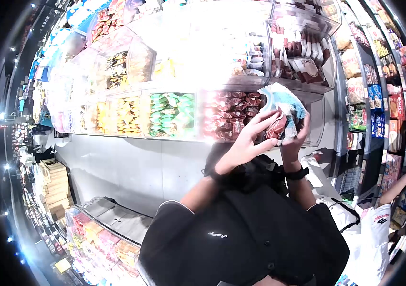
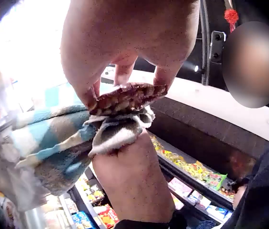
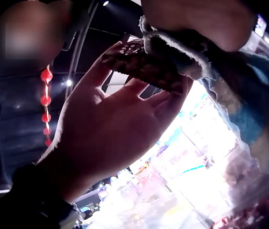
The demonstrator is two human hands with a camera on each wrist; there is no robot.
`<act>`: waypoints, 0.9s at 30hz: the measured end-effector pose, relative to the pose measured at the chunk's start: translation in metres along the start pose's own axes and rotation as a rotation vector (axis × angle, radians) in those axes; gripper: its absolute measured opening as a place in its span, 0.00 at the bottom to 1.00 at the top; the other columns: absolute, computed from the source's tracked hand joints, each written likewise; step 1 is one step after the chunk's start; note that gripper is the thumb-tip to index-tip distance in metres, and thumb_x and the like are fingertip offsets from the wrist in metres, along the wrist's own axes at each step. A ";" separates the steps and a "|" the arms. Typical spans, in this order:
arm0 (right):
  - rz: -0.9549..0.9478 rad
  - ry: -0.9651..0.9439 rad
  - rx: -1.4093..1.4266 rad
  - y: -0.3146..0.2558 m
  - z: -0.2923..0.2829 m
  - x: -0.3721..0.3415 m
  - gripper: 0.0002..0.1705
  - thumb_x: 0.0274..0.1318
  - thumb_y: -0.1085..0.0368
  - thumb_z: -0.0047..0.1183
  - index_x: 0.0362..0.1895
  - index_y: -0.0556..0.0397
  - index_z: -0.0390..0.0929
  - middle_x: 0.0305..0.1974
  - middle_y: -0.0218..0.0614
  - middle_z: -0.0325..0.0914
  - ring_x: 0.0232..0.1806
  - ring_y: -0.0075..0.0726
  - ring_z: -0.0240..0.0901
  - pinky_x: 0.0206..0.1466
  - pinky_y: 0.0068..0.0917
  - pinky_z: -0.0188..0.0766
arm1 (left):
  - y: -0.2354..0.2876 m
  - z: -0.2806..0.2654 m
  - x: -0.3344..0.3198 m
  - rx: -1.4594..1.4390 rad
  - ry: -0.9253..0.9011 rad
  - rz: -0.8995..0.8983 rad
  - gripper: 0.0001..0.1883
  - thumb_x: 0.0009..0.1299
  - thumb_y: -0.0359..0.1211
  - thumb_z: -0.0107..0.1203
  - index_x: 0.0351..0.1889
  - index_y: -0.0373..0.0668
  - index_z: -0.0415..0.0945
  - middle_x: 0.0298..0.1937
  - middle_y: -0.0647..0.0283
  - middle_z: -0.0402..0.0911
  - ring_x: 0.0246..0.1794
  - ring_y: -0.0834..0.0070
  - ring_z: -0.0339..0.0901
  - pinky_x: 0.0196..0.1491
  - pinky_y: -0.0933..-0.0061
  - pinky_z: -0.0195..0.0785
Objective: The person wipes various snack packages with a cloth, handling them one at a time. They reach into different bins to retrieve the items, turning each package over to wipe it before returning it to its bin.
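A small dark-red packet (image 1: pixel 275 127) (image 2: pixel 129 98) (image 3: pixel 144 69) is pinched between the fingers and thumb of my left hand (image 1: pixel 248 145) (image 2: pixel 132 28) (image 3: pixel 115 119). Directly against it, my right hand (image 1: pixel 298 131) (image 2: pixel 132 179) (image 3: pixel 201 19) grips a blue, white and grey fluffy cloth (image 1: pixel 284 102) (image 2: pixel 53 129) (image 3: pixel 248 109). The cloth's edge touches the packet. Both hands are in front of a bin of similar red packets (image 1: pixel 231 114), at its right end. The right fingers are partly hidden by the cloth.
Clear bins hold green packets (image 1: pixel 172 112), yellow packets (image 1: pixel 127 114) and brown-and-white packets (image 1: pixel 303 52). Below the bins runs a grey panel (image 1: pixel 117 162). Packed shelves (image 1: pixel 376 100) stand at the right, near a person in white (image 1: pixel 372 238). Another filled display (image 1: pixel 103 238) is at lower left.
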State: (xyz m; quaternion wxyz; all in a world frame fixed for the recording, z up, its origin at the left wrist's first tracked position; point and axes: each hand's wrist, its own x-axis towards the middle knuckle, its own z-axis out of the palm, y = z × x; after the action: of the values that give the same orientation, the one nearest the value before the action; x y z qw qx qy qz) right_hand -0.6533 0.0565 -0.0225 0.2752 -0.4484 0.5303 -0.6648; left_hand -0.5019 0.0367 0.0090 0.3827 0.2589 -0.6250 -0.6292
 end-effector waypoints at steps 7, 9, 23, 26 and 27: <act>0.028 -0.107 -0.050 0.071 -0.061 -0.020 0.25 0.59 0.61 0.49 0.58 0.56 0.64 0.54 0.40 0.69 0.53 0.39 0.68 0.56 0.33 0.67 | -0.018 -0.017 0.003 -0.341 0.062 -0.250 0.28 0.65 0.27 0.56 0.63 0.39 0.60 0.61 0.61 0.68 0.59 0.77 0.66 0.58 0.73 0.63; -0.273 -0.181 -0.837 0.085 -0.090 -0.035 0.26 0.52 0.62 0.53 0.56 0.55 0.69 0.55 0.44 0.70 0.58 0.50 0.66 0.61 0.42 0.63 | -0.031 -0.034 0.001 -0.203 0.140 -0.284 0.26 0.64 0.29 0.57 0.61 0.39 0.63 0.60 0.60 0.69 0.58 0.77 0.68 0.58 0.73 0.63; 0.533 0.122 0.487 0.136 -0.154 -0.065 0.22 0.62 0.56 0.46 0.55 0.56 0.70 0.54 0.34 0.74 0.56 0.32 0.67 0.63 0.29 0.57 | -0.209 -0.100 -0.024 0.858 0.597 -0.209 0.30 0.54 0.33 0.65 0.55 0.39 0.65 0.51 0.41 0.68 0.46 0.44 0.71 0.50 0.55 0.66; 0.483 0.129 1.436 0.182 -0.173 -0.100 0.21 0.63 0.59 0.43 0.57 0.53 0.68 0.54 0.36 0.73 0.54 0.40 0.67 0.64 0.41 0.56 | -0.210 -0.109 -0.027 0.791 0.578 -0.176 0.27 0.56 0.34 0.65 0.53 0.41 0.68 0.51 0.43 0.68 0.49 0.44 0.70 0.50 0.56 0.66; 0.576 0.152 1.388 0.155 -0.161 -0.084 0.21 0.64 0.57 0.41 0.56 0.54 0.69 0.53 0.35 0.74 0.53 0.37 0.68 0.61 0.35 0.59 | -0.206 -0.115 -0.030 0.859 0.638 -0.099 0.25 0.57 0.34 0.64 0.52 0.41 0.69 0.51 0.43 0.69 0.49 0.45 0.70 0.51 0.57 0.66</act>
State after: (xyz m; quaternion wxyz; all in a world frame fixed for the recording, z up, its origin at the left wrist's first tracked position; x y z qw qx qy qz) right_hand -0.7763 0.1567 -0.2012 0.6199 0.0314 0.1037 -0.7772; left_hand -0.4254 -0.0222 -0.2081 0.3831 0.5996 -0.6659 -0.2243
